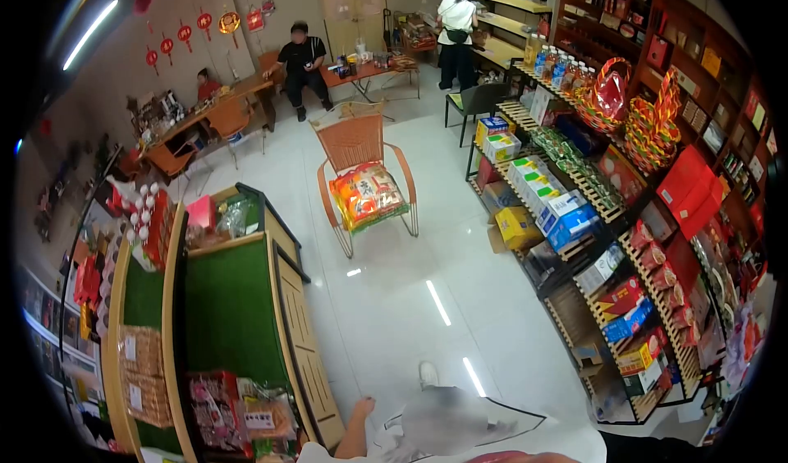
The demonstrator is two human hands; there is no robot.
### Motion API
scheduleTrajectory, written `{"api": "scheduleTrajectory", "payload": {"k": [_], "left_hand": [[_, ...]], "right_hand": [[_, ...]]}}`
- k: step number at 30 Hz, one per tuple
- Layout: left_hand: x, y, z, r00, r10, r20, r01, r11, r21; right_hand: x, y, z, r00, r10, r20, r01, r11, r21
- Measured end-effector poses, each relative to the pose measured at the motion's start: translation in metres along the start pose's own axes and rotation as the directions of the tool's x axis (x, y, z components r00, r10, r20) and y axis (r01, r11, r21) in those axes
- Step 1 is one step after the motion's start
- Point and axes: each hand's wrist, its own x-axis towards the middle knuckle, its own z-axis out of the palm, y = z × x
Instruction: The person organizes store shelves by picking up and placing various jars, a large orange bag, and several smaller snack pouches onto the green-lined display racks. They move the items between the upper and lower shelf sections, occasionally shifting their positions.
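Note:
My left hand (364, 406) hangs low beside my body, close to the wooden cabinet side (308, 340). Its fingers look loosely curled, and I see nothing in them. My right hand is out of view. Ahead on the floor stands an orange-brown woven armchair (351, 139). On its seat lie colourful plastic-wrapped packages (367, 196), red, orange and green. One white shoe (428, 373) shows below my pale clothing.
At left is a green-lined display stand (226, 307) with packaged goods and wicker baskets (144, 364). Slatted shelves (574, 249) at right hold boxes and bottles. Farther back, one person (302, 62) sits by a table (369, 72); another (456, 36) stands at shelving.

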Motion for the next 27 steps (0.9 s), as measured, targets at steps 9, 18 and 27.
{"api": "scheduleTrajectory", "payload": {"k": [9, 18, 27], "left_hand": [[0.051, 0.011, -0.09, 0.933, -0.359, -0.019, 0.338, 0.895, -0.29], [0.18, 0.04, -0.185, 0.91, -0.414, 0.021, 0.361, 0.766, -0.532], [0.396, 0.091, -0.315, 0.947, -0.11, -0.301, -0.036, 0.897, -0.44]], "right_hand": [[0.184, -0.367, -0.106, 0.745, -0.64, -0.188, 0.667, 0.71, 0.228], [0.066, -0.64, -0.169, 0.608, -0.788, -0.1, 0.767, 0.55, 0.331], [0.16, -0.635, -0.2, 0.952, -0.071, 0.297, 0.05, 0.996, 0.078]]}}
